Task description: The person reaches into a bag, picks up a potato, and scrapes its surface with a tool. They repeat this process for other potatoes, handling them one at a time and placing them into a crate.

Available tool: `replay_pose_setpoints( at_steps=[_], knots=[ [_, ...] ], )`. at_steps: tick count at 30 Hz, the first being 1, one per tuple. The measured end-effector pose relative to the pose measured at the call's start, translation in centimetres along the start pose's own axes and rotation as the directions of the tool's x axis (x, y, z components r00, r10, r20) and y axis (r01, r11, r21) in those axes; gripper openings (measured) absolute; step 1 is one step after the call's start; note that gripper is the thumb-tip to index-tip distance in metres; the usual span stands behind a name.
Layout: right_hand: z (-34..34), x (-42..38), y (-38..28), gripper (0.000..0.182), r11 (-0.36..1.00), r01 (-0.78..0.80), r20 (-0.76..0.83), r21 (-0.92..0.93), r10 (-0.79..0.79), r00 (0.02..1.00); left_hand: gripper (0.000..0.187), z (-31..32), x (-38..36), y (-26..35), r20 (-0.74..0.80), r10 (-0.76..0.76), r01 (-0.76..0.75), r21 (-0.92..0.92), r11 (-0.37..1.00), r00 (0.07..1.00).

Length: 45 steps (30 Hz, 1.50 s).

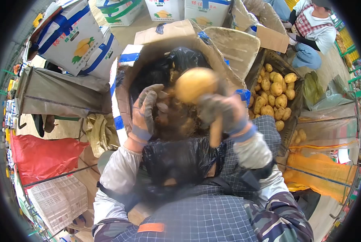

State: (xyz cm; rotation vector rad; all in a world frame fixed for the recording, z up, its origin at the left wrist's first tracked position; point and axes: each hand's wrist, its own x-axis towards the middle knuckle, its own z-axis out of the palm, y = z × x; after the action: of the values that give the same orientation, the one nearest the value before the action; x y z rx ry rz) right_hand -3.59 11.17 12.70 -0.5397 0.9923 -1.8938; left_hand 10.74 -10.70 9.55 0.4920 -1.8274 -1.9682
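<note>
Blurred by motion, a large yellow potato [196, 85] is raised over the open cardboard box [170, 35], in the grip of my gloved right hand [221, 111]. A tan, stick-like piece [215, 132] juts down below that hand; I cannot tell what it is. My left hand [147, 109], in a dirty grey glove, hovers at the box's left inner side with fingers bent and apart, holding nothing visible. Black plastic [184, 58] lines the box and folds over its near edge [176, 157]. Brown, soil-covered pieces [170, 117] lie blurred inside.
Right of the box stands a dark crate [293, 117] of potatoes [276, 89]. Printed cartons [81, 44] are stacked at left and more [204, 12] stand behind. A person [311, 30] crouches at upper right. A white plastic crate [59, 199] and red sheet [47, 157] lie left.
</note>
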Motion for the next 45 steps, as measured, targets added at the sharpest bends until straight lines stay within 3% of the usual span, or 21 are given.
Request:
replay_pose_setpoints(
  at_steps=[1, 4, 5, 6, 9, 14, 18, 21, 23, 24, 25, 28, 29, 31, 33, 34, 36, 39, 41, 43, 45],
  knots=[
    [-2.4, -0.8, -1.5, 0.052, 0.997, 0.069, -0.023, 0.040, -0.068, 0.997, 0.036, -0.4, -0.1, 0.0, -0.026, -0.124, 0.121, -0.101, 0.988, 0.992],
    [-7.8, -2.9, -4.5, 0.041, 0.977, 0.189, -0.249, 0.099, -0.159, 0.955, 0.031, 0.4, -0.1, 0.5, -0.071, -0.152, 0.141, -0.139, 0.980, 0.986],
    [-8.0, -3.6, -4.2, 0.044, 0.960, 0.225, -0.434, 0.168, -0.134, 0.891, 0.029, 0.4, 0.2, -0.4, -0.035, -0.211, 0.205, -0.128, 0.970, 0.977],
    [-7.6, -3.7, -4.2, 0.050, 0.959, 0.250, -0.456, 0.133, -0.165, 0.874, 0.029, 1.0, 0.4, -1.4, 0.044, -0.181, 0.185, -0.120, 0.975, 0.983],
    [-3.0, -3.5, -4.7, 0.073, 0.951, 0.283, -0.306, -0.122, -0.307, 0.901, 0.027, 2.5, 0.9, -3.0, 0.202, -0.114, 0.130, -0.071, 0.989, 0.973],
    [-1.5, -3.7, -6.2, 0.085, 0.975, 0.203, -0.297, -0.087, -0.220, 0.929, 0.027, 1.8, 0.7, -5.1, 0.215, -0.063, 0.023, 0.181, 0.983, 0.975],
    [-2.1, -3.7, -6.0, 0.085, 0.977, 0.213, -0.267, 0.001, -0.205, 0.942, 0.025, 2.1, 0.5, -4.5, 0.219, -0.223, 0.207, 0.092, 0.974, 0.950],
    [-2.1, -4.1, -6.6, 0.083, 0.968, 0.234, -0.236, 0.090, -0.207, 0.949, 0.023, 2.3, 0.8, -4.5, 0.265, -0.226, 0.140, 0.307, 0.941, 0.938],
    [-3.2, -4.3, -6.8, 0.079, 0.938, 0.329, -0.212, 0.110, -0.302, 0.930, 0.021, 2.5, 0.6, -4.5, 0.298, -0.091, -0.083, 0.524, 0.848, 0.950],
    [-3.9, -5.4, -7.5, 0.077, 0.919, 0.387, -0.258, 0.066, -0.359, 0.897, 0.020, 2.0, 0.5, -6.4, 0.264, -0.217, 0.071, 0.471, 0.879, 0.940],
    [-4.6, -6.3, -8.2, 0.075, 0.898, 0.440, -0.302, 0.017, -0.415, 0.858, 0.020, 2.2, 0.5, -6.6, 0.315, -0.092, -0.111, 0.568, 0.815, 0.945],
    [-12.1, -12.3, -11.5, 0.047, 0.701, 0.694, -0.226, -0.165, -0.712, 0.665, 0.017, 2.1, -0.1, -6.2, 0.378, -0.194, -0.053, 0.554, 0.831, 0.905],
    [-13.8, -14.6, -14.2, 0.046, 0.629, 0.749, -0.223, -0.210, -0.776, 0.589, 0.018, 0.6, -0.3, -8.3, 0.375, -0.268, 0.056, 0.490, 0.870, 0.888],
    [-15.9, -20.4, -21.3, 0.043, 0.487, 0.795, -0.315, -0.362, -0.867, 0.387, 0.019, 1.4, -0.2, -8.3, 0.424, -0.209, -0.049, 0.523, 0.851, 0.881],
    [-17.7, -25.6, -27.2, 0.040, 0.385, 0.725, -0.414, -0.571, -0.898, 0.151, 0.020, 1.9, -0.3, -6.8, 0.490, -0.156, -0.182, 0.572, 0.799, 0.858],
    [-18.6, -28.2, -29.4, 0.039, 0.371, 0.640, -0.442, -0.673, -0.895, 0.054, 0.021, 2.7, -0.4, -6.9, 0.457, -0.228, -0.041, 0.507, 0.861, 0.860],
    [-20.1, -31.8, -32.2, 0.037, 0.427, 0.394, -0.483, -0.814, -0.874, -0.051, 0.028, 4.7, -0.6, -5.0, 0.462, -0.248, -0.048, 0.541, 0.840, 0.852],
    [-21.0, -29.7, -31.8, 0.036, 0.507, 0.166, -0.507, -0.846, -0.861, 0.042, 0.040, 2.8, -0.7, -8.3, 0.372, -0.280, -0.105, 0.745, 0.659, 0.885],
    [-19.3, -25.7, -28.8, 0.035, 0.507, 0.157, -0.461, -0.848, -0.850, 0.255, 0.033, 2.2, -0.8, -9.4, 0.441, -0.336, -0.104, 0.719, 0.687, 0.832],
    [-15.2, -19.6, -23.4, 0.036, 0.521, 0.187, -0.365, -0.833, -0.771, 0.522, 0.036, 1.9, -1.1, -10.8, 0.385, -0.425, -0.118, 0.838, 0.532, 0.819],
    [-11.0, -12.9, -17.5, 0.032, 0.471, 0.140, -0.263, -0.871, -0.688, 0.676, 0.039, 3.8, -0.9, -9.7, 0.377, -0.492, -0.107, 0.864, 0.491, 0.785]
  ],
)
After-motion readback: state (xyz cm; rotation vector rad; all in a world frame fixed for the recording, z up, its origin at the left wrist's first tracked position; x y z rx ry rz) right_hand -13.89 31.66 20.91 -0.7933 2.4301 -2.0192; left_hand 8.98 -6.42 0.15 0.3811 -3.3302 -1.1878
